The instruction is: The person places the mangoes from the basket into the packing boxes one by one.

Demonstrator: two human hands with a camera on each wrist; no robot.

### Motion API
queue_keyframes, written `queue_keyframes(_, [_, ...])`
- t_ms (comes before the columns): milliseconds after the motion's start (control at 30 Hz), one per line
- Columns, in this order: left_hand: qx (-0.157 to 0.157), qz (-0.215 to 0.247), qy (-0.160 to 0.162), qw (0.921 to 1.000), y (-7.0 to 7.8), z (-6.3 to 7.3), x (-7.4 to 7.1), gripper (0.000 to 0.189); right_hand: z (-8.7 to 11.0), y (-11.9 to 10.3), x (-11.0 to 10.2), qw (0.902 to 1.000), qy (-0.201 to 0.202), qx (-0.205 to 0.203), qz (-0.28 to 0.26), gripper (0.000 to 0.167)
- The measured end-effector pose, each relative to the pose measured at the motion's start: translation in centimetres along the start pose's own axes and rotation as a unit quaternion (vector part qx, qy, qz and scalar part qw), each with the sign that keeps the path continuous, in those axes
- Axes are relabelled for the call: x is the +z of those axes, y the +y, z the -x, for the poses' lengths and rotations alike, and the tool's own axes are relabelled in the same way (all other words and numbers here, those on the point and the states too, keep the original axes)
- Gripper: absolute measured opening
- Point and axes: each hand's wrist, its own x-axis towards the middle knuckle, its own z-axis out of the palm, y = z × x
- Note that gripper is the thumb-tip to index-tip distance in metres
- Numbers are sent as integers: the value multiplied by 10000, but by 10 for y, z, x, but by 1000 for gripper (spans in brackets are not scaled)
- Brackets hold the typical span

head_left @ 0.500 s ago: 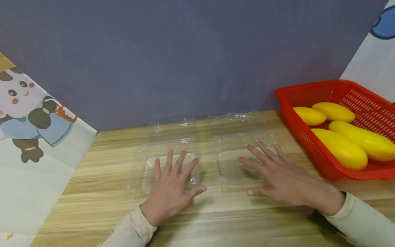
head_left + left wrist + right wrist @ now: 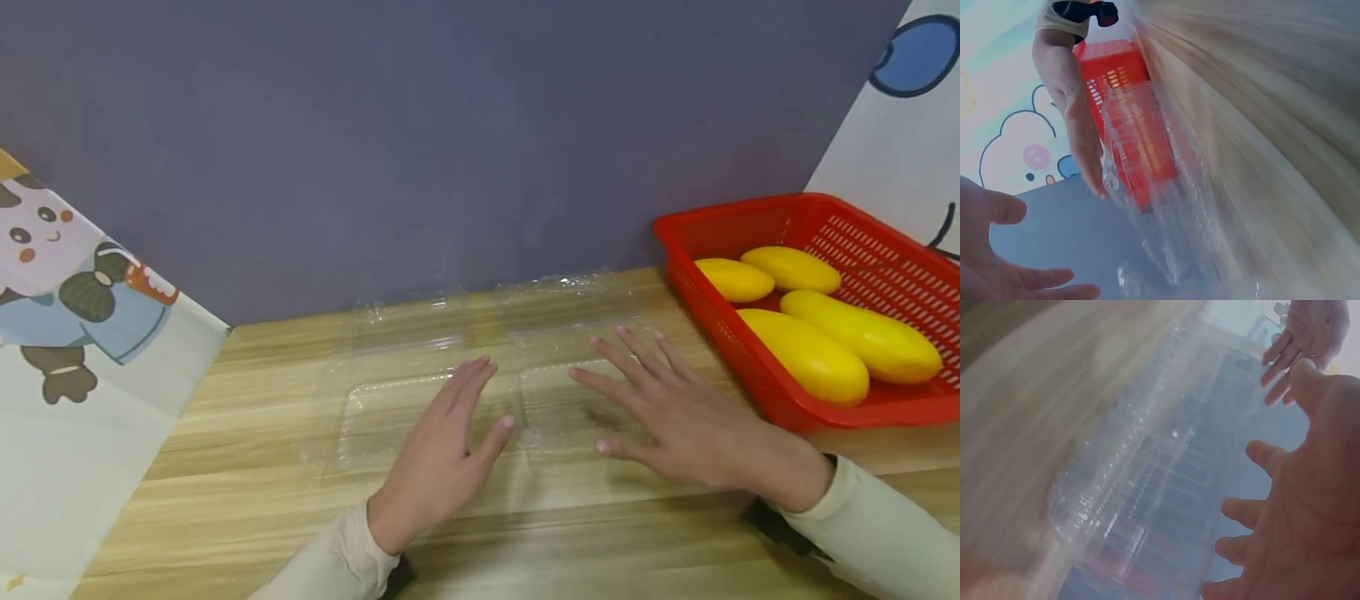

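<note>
Two clear plastic clamshell boxes lie open side by side on the wooden counter (image 2: 247, 467), against the grey wall. The left hand (image 2: 442, 454) hovers tilted on edge between the left clamshell box (image 2: 382, 412) and the right clamshell box (image 2: 558, 400), fingers straight and pressed together, holding nothing. The right hand (image 2: 675, 421) lies flat over the right box, fingers spread. Just right of it, a red basket (image 2: 712, 308) holds four yellow mangoes (image 2: 806, 354).
</note>
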Motion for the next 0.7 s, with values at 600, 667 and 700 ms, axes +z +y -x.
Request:
queue_keyframes(600, [-1476, 3122, -169, 9383, 6, -35, 28, 81, 27, 76, -85, 9845, 708, 1600, 149, 61])
queue_keyframes(667, [-1561, 3163, -250, 9354, 6, -35, 28, 83, 33, 86, -89, 9788, 436, 1989, 235, 67])
queue_keyframes(700, [-1585, 3207, -298, 9333, 7, -35, 29, 84, 35, 91, -90, 9758, 333, 2142, 273, 70])
